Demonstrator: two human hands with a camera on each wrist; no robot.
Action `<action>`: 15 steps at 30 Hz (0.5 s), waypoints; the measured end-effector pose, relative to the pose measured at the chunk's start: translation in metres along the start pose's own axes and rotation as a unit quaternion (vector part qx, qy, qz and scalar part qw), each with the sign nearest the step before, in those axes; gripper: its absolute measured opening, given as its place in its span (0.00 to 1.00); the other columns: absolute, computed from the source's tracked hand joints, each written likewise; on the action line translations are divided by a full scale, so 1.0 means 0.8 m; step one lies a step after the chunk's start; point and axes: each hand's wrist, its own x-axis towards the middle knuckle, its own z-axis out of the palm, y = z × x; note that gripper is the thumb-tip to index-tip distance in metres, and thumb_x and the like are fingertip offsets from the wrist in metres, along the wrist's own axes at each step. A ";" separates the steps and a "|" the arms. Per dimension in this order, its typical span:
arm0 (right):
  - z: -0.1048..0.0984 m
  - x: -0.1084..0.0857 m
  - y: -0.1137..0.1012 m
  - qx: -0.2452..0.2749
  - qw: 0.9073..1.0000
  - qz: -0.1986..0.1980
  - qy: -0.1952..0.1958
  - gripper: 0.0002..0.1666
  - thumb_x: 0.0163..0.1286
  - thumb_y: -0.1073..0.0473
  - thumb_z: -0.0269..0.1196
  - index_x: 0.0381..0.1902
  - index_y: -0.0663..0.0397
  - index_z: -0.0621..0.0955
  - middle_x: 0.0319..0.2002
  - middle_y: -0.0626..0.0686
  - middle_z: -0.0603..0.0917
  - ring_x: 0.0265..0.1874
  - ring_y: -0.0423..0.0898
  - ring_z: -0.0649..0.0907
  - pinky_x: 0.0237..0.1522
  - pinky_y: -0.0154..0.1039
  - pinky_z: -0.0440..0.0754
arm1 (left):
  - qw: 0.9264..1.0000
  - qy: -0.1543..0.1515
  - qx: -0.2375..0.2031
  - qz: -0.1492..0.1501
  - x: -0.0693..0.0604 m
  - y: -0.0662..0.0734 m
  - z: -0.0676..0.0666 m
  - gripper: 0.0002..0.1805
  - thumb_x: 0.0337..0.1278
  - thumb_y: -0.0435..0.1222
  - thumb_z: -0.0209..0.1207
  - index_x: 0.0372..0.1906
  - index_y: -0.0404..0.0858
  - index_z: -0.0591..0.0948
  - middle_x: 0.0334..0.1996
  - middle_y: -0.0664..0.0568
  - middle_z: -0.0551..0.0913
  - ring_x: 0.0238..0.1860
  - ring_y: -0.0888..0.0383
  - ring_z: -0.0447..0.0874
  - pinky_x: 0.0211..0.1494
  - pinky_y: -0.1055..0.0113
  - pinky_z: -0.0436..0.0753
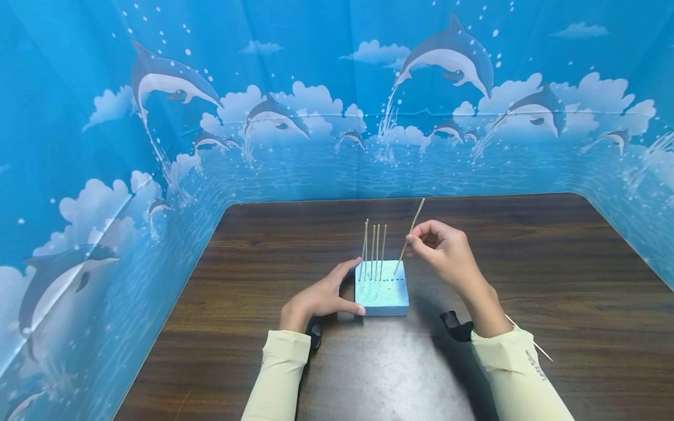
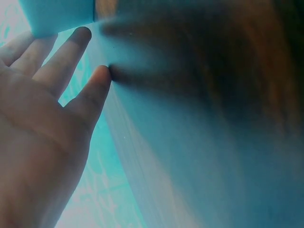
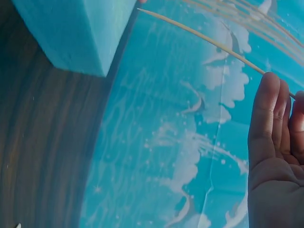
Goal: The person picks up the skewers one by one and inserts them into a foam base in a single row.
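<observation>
A pale blue foam block [image 1: 381, 297] stands on the table, with several thin wooden skewers [image 1: 377, 251] upright in its left part and a row of small dark holes to their right. My left hand [image 1: 321, 298] grips the block's left end, thumb at the front corner and forefinger at the back corner. In the left wrist view its other fingers [image 2: 61, 66] stretch out straight. My right hand [image 1: 442, 245] pinches one more skewer [image 3: 209, 40] between thumb and fingertips. That skewer leans to the right, its lower tip over the block's right part; whether it touches I cannot tell.
Another light stick [image 1: 542, 351] lies on the brown wooden table [image 1: 221, 327], partly hidden by the right wrist. A blue curtain [image 1: 316, 158] printed with dolphins borders the table at the back and sides. Black straps [image 1: 457, 326] sit at the wrists.
</observation>
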 end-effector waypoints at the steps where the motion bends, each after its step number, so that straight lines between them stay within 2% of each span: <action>1: 0.003 0.001 0.000 0.001 1.000 0.000 -0.004 0.05 0.68 0.67 0.64 0.33 0.65 0.80 0.28 0.58 0.87 0.25 0.43 0.87 0.32 0.28 0.84 | 1.000 0.000 -0.001 0.000 0.000 0.000 0.000 0.60 0.44 0.52 0.75 0.79 0.55 0.50 0.79 0.51 0.49 0.78 0.49 0.49 0.75 0.44 0.58; 7: 0.015 0.003 0.004 -0.021 1.000 0.007 -0.018 0.03 0.69 0.68 0.62 0.34 0.63 0.81 0.29 0.55 0.87 0.26 0.49 0.88 0.32 0.29 0.84 | 1.000 -0.003 0.001 -0.002 0.002 0.000 0.000 0.60 0.44 0.52 0.75 0.79 0.55 0.50 0.79 0.51 0.50 0.78 0.50 0.49 0.75 0.45 0.58; 15: 0.025 0.002 0.011 -0.040 0.999 0.002 -0.035 0.03 0.68 0.67 0.64 0.32 0.60 0.81 0.28 0.54 0.86 0.27 0.49 0.87 0.33 0.29 0.83 | 1.000 -0.003 0.003 -0.001 0.002 -0.001 0.000 0.60 0.44 0.52 0.75 0.79 0.54 0.51 0.79 0.51 0.50 0.78 0.50 0.50 0.75 0.46 0.58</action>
